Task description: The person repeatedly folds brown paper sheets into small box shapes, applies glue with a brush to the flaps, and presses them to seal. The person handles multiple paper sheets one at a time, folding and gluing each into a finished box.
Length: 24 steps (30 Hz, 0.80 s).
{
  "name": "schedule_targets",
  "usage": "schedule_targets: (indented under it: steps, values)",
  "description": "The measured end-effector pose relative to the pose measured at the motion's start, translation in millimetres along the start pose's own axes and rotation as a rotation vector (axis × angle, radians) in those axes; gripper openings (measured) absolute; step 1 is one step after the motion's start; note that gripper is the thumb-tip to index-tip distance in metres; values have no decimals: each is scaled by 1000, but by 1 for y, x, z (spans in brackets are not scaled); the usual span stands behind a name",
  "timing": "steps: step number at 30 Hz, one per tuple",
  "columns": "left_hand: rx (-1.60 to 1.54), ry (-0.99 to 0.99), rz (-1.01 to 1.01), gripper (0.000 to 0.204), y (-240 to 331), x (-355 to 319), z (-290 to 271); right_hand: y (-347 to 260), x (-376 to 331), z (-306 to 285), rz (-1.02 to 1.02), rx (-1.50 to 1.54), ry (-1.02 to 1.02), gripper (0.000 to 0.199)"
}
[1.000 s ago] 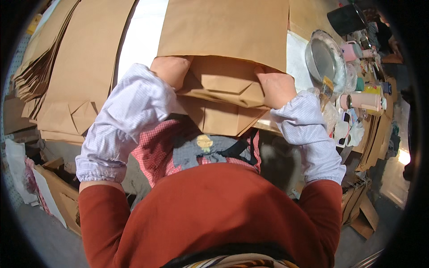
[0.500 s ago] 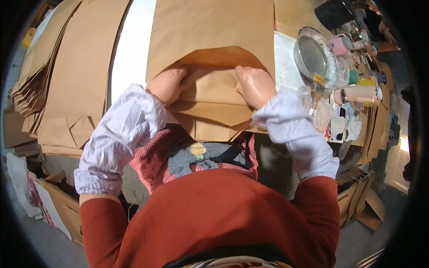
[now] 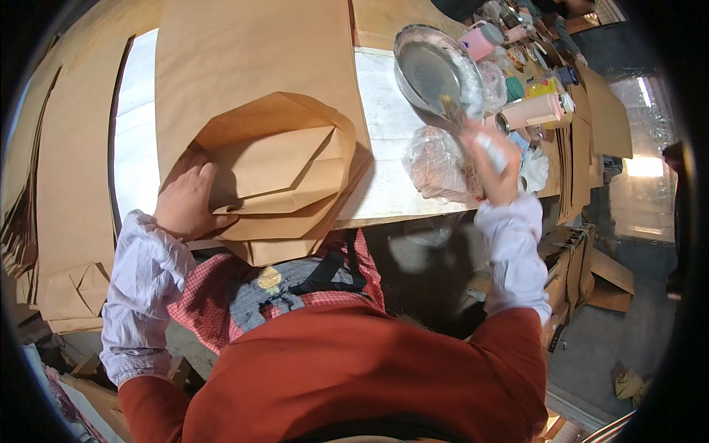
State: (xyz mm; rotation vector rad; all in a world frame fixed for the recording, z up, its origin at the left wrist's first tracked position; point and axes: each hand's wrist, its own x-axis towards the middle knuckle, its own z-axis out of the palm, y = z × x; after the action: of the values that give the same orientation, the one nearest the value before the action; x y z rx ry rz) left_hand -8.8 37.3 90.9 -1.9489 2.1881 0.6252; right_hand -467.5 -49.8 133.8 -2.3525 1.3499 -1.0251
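Note:
A large brown paper bag [image 3: 258, 66] lies before me on the table, its near end spread into a rounded, folded opening. My left hand [image 3: 188, 196] grips the left side of that opening, the fingers inside and the thumb over a near fold. At the right, my right hand [image 3: 495, 159] is closed round a brush [image 3: 452, 109], somewhat smeared by motion. The brush's tip points toward the near edge of a round metal basin [image 3: 432, 70] with whitish residue on its wall. Whether the bristles touch the basin I cannot tell.
More brown paper bags [image 3: 81, 162] lie stacked at the left. White sheeting [image 3: 380, 111] covers part of the table. Beside the basin are a clear plastic bag [image 3: 436, 166], a pink bottle [image 3: 480, 40], a pale pink flask [image 3: 532, 111] and other small items. Cardboard stands at the right.
My right hand has left the bag's opening, moved right and taken hold of the brush. The left hand stays at the bag's left side. The view has shifted to the right.

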Motion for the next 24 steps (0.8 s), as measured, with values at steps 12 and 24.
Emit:
schedule_targets:
  steps: [12,24]
  values:
    - [54,77,40,95,9,-22,-8,67,65,-4,552,499,177,18]
    - [-313,304,238,132,-2,-11,-4,62,75,-29,774,764,21,19]
